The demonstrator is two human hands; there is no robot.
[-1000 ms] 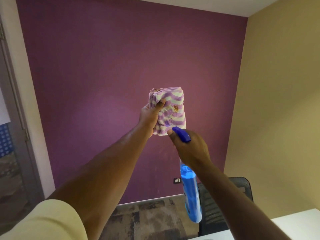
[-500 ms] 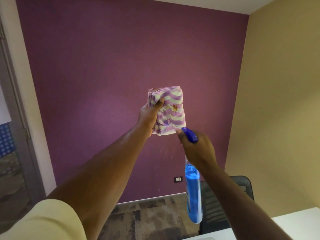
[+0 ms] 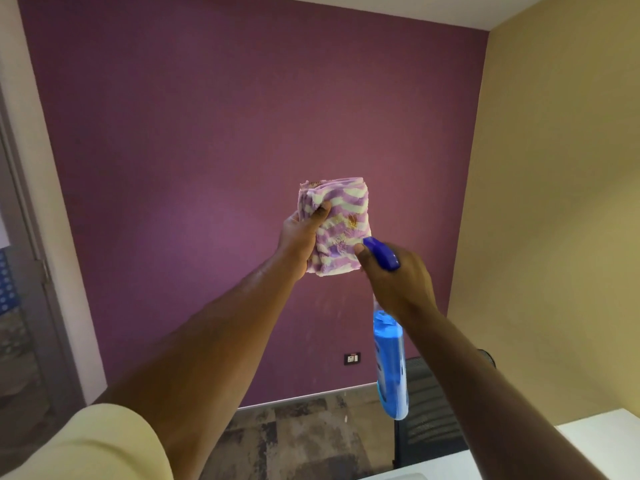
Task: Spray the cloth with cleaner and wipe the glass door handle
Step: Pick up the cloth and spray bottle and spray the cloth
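The left hand [image 3: 299, 237] holds the folded cloth [image 3: 341, 220] up high in front of the purple wall [image 3: 207, 150]. Its thumb presses on the front of the cloth and its fingers curl round the back. The cloth has purple and cream stripes. It is in much the same spot as half a second ago.

The right hand [image 3: 398, 282] grips the neck of the spray bottle [image 3: 389, 368], with its fingers wrapped round it. The bottle hangs down below the hand and has blue cleaner in it. This hand has come up a little since the earlier frame. The dark blue spray head [image 3: 382, 256] now sits right at the bottom right corner of the cloth.

Low down on the right are a black chair [image 3: 429, 410] and a white table [image 3: 606, 441]. A grey door frame [image 3: 20, 237] runs along the far left edge.
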